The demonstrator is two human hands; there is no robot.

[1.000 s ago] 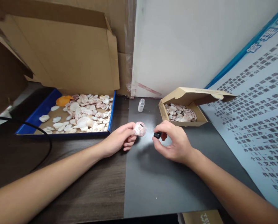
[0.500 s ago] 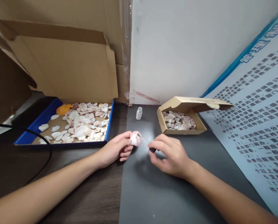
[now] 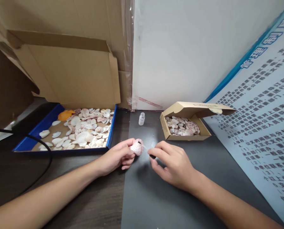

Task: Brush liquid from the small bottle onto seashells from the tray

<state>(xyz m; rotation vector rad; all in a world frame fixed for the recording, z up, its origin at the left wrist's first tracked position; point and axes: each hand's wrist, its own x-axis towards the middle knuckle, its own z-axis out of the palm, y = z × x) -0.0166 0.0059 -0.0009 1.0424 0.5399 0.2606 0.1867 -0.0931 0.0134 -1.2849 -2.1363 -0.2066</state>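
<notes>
A pink-and-white ribbed seashell (image 3: 137, 147) is pinched between the thumb and fingers of my left hand (image 3: 121, 155), held above the seam between the dark wood and the grey mat. In my right hand (image 3: 172, 163) is a small black cap (image 3: 152, 156), gripped between thumb and index finger. From the cap a thin pale applicator stem (image 3: 144, 147) points up and left, its tip close to the shell; whether it touches I cannot tell. Beyond the hands a small clear bottle (image 3: 141, 119) with a pale label stands upright on the mat, uncapped.
On the left lies a blue-edged cardboard box (image 3: 110, 130) full of shells, lid raised. A smaller cardboard box (image 3: 188, 138) of shells sits at back right, lid partly up. A black cable (image 3: 49, 159) curves at left. A printed poster (image 3: 256, 127) leans along the right side.
My right hand has moved slightly left, bringing the applicator stem nearer the shell. The shell has turned or shifted a little in my left hand. The whole view has tilted slightly.
</notes>
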